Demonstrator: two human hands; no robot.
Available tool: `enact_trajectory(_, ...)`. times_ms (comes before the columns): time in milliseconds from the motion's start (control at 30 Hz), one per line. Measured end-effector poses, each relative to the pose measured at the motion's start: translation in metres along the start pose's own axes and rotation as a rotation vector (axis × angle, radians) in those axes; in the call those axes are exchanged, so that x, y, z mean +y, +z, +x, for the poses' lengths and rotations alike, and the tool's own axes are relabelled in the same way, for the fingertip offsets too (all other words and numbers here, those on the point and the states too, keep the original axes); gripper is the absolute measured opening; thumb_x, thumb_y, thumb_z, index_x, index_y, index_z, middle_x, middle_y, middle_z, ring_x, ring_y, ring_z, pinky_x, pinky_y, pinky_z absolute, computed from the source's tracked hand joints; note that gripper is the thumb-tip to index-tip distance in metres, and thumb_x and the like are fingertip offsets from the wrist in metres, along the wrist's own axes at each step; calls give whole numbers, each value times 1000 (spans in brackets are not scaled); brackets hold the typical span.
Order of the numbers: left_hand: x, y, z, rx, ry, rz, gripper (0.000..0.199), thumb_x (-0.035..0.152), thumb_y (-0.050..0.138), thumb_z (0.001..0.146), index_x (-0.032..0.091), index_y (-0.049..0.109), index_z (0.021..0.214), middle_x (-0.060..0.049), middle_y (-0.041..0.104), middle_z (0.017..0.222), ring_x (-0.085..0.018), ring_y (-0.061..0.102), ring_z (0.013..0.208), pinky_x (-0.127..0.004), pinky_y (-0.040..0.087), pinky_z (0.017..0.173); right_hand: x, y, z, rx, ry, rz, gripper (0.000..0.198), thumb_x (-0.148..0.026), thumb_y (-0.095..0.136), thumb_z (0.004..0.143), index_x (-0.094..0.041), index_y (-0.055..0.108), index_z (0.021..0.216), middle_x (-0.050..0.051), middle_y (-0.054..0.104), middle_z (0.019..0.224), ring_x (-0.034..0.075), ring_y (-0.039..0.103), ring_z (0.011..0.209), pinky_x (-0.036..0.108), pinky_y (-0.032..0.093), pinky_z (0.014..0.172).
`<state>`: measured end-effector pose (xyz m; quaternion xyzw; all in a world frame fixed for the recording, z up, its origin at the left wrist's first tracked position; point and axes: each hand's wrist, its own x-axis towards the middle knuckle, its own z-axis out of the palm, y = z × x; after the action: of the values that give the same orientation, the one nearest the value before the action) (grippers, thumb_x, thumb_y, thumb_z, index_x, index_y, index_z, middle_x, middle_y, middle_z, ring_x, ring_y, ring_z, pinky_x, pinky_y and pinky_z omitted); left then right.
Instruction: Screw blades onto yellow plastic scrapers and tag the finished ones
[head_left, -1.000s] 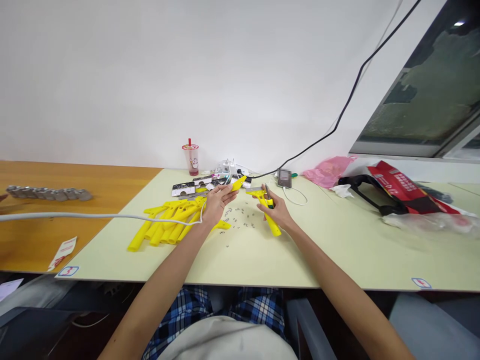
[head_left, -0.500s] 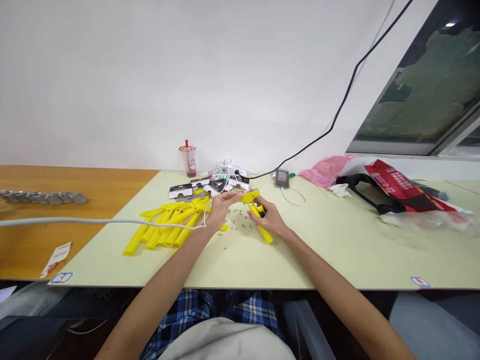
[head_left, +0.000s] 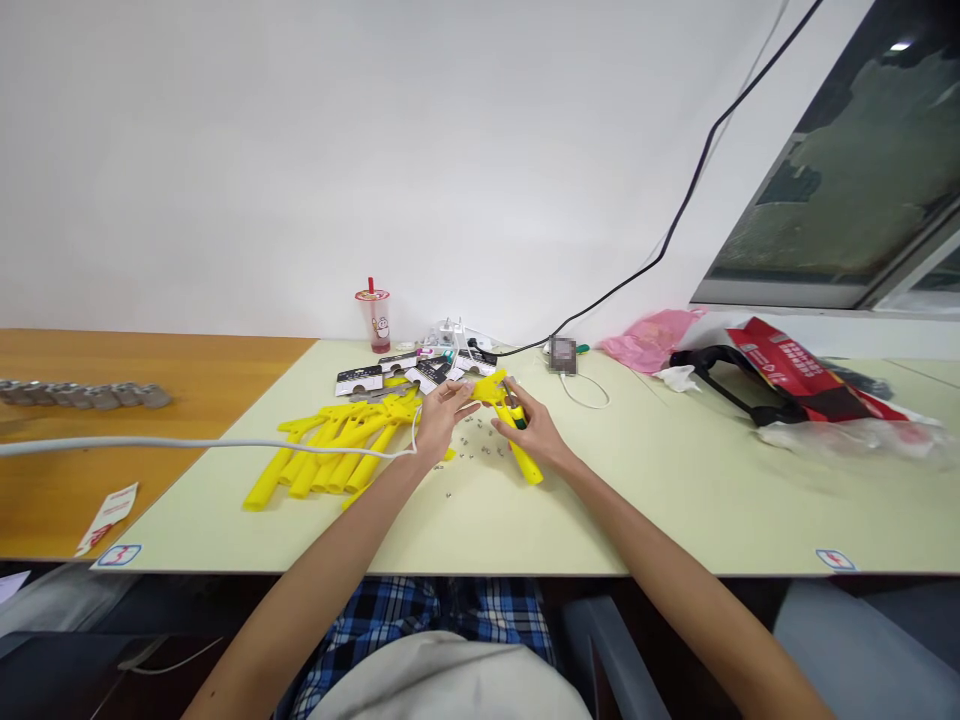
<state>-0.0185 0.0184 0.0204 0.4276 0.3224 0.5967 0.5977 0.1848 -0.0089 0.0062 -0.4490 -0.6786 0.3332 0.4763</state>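
As I look toward the middle of the frame, the right hand grips a yellow plastic scraper with a tubular handle, its long axis slanting from the butt at lower right to the head at upper left. The left hand has its fingertips closed on a flat yellow plastic cover against that head; a second ago the two were apart. Farther back, left of centre, stands a red-lidded clear cup.
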Motion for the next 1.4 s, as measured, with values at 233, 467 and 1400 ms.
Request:
enact_trajectory(233, -4, -2, 2, 46, -7, 39, 45, 51, 99, 74, 19, 71, 88, -7, 79, 110, -20, 76, 103, -40, 67, 96, -2, -2, 0, -33, -120, -86, 100, -43, 80, 92, -25, 36, 180, 14, 65, 161, 35, 67, 134, 45, 62, 105)
enact_trajectory(467, -5, -1, 2, 38, 27, 139, 44, 49, 103, 68, 19, 75, 85, -4, 75, 91, -20, 73, 93, -34, 69, 79, -1, -2, -1, -29, -104, -178, 106, -43, 78, 92, -21, 26, 182, 9, 79, 124, 21, 64, 89, 38, 59, 88)
enact_trajectory(1400, -4, -11, 10, -42, -41, 269, 48, 47, 105, 64, 18, 78, 91, -7, 79, 98, -21, 74, 91, -34, 67, 74, -1, -12, 1, -176, 36, 42, 125, -46, 90, 85, -27, 12, 181, 12, 83, 128, 18, 72, 74, 27, 61, 59)
